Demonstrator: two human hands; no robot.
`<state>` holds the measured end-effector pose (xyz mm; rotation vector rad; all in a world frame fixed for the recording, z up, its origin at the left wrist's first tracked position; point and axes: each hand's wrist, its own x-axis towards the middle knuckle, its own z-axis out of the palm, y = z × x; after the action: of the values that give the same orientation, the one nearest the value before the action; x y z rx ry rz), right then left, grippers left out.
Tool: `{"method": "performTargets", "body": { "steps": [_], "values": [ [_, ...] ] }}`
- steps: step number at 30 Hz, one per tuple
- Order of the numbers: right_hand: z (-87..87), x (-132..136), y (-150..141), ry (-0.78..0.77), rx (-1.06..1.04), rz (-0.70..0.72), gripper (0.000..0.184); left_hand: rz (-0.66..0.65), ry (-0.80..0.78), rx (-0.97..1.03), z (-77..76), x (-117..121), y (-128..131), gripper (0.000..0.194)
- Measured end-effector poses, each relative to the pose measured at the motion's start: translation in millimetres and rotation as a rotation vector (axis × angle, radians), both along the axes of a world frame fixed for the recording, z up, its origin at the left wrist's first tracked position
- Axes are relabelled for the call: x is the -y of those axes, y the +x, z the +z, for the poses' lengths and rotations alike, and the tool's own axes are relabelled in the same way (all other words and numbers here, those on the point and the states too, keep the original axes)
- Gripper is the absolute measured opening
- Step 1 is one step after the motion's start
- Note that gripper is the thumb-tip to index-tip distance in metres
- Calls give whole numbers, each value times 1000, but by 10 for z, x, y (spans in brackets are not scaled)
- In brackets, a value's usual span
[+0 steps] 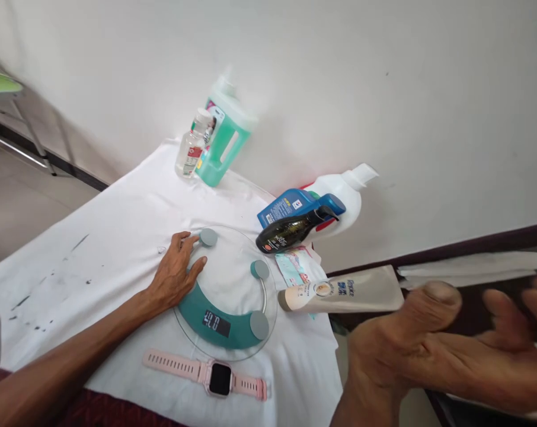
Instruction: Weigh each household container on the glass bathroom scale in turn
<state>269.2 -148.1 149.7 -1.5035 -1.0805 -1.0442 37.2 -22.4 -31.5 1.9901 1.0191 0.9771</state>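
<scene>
- The scale (197,308) is laid flat on the worktop (108,237), between the pink watch (219,378) and the group of bottles.
- The left hand (174,273) is rested at the rim of the scale beside a round grey pad; it is held part-open, with the thumb spread from the bent fingers, and no closed grasp is seen.
- The right hand (446,356) is raised beyond the edge of the worktop, with thumb and fingers well apart; nothing can be seen held in it.
- The tube (348,289) is placed with its cap by the glass rim and its flat end pointed towards the right thumb.
- As for progress, the scale is judged to be set down and switched on, since its display (216,324) is lit; the tube appears to be let go or not yet taken, and any use of the pad under the left fingers seems unfinished.
- The digits on the display are tilted and cannot be read with certainty.
- The right fingertips are cut off by the frame edge, and the undersides of the left fingers are hidden.
- How the flat end of the tube is supported cannot be told.
- The white bottle (346,190) is partly covered by the blue bottle (281,204) and the dark pump bottle (286,234); the green jug (215,160) is blurred at its top.
</scene>
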Motion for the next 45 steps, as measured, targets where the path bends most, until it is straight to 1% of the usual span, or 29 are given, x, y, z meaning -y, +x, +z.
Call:
{"method": "performTargets", "body": {
  "steps": [1, 2, 3, 5, 7, 8, 9, 10, 12, 13, 15, 17, 19, 21, 23, 25, 27, 29, 30, 33, 35, 37, 39, 41, 43, 45],
  "values": [
    [27, -139, -101, 38, 38, 88, 49, 2, 2, 7, -3, 7, 0, 42],
    [38, -311, -211, 45, 45, 194, 40, 6, 4, 12, -6, 13, 2, 41],
    [30, -514, -323, 8, 9, 309, 33, 11, 6, 18, -8, 19, 5, 41],
    [-54, -1004, -527, -169, -168, 511, 27, 27, 11, 34, -7, 31, 16, 39],
    [-220, -1573, -687, -354, -347, 674, 30, 36, 13, 56, -2, 44, 31, 39],
    [-323, -1868, -755, -441, -432, 738, 33, 39, 10, 68, 0, 51, 39, 39],
    [-430, -2157, -820, -521, -516, 765, 36, 39, 5, 81, 2, 57, 48, 39],
    [-536, -2432, -886, -586, -599, 740, 40, 40, -3, 90, 3, 63, 57, 39],
    [-722, -2911, -1030, -675, -743, 615, 48, 47, -16, 103, 4, 74, 75, 40],
    [-796, -3107, -1106, -685, -783, 564, 52, 53, -21, 108, 6, 79, 82, 41],
    [-905, -3417, -1253, -669, -833, 486, 59, 55, -30, 115, 15, 89, 92, 43],
    [-977, -3632, -1373, -635, -875, 427, 63, 46, -50, 119, 37, 99, 94, 44],
    [-1027, -3780, -1448, -606, -920, 368, 65, 34, -79, 121, 66, 106, 92, 47],
    [-1061, -3876, -1477, -583, -946, 333, 64, 27, -105, 122, 91, 109, 88, 49],
    [-1078, -3916, -1464, -564, -950, 332, 62, 26, -116, 119, 104, 105, 83, 50],
    [-1072, -3888, -1416, -549, -943, 353, 61, 27, -109, 114, 101, 94, 77, 46],
    [-1037, -3772, -1337, -536, -932, 375, 60, 27, -89, 108, 87, 77, 72, 43],
    [-966, -3552, -1229, -522, -899, 405, 61, 23, -68, 99, 68, 60, 67, 42],
    [-916, -3399, -1164, -510, -866, 429, 61, 20, -61, 94, 60, 52, 65, 41],
    [-719, -2784, -945, -460, -717, 547, 61, 12, -51, 79, 38, 39, 57, 41],
    [-574, -2287, -801, -449, -632, 634, 62, 13, -39, 68, 27, 33, 50, 41],
    [-454, -1780, -679, -467, -597, 669, 60, 16, -28, 54, 19, 24, 42, 41],
    [-383, -1319, -584, -488, -610, 649, 56, 16, -19, 40, 11, 11, 35, 41],
    [-367, -947, -517, -500, -659, 598, 51, 7, -10, 28, 3, -3, 29, 41],
    [-394, -680, -479, -516, -716, 542, 52, -3, -5, 25, -4, -16, 23, 42],
    [-450, -511, -471, -536, -755, 497, 55, -8, -2, 26, -7, -27, 15, 42]
  ]
}}
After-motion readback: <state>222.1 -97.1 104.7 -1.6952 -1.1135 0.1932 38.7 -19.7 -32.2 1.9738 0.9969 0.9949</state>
